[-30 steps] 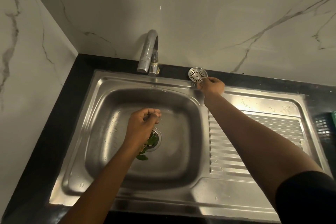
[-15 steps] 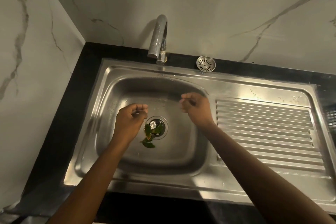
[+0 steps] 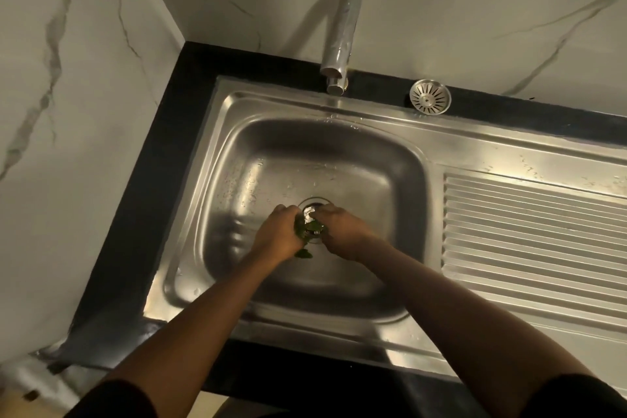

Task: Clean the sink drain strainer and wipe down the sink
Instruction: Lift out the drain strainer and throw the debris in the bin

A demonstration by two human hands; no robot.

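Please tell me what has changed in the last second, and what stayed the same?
The right hand let go of the strainer on the black counter behind the sink, then came down into the basin to the drain. The left hand closed in there too; both now gather at the green leaves, the grip unclear. The strainer stayed where it was put, the faucet off.
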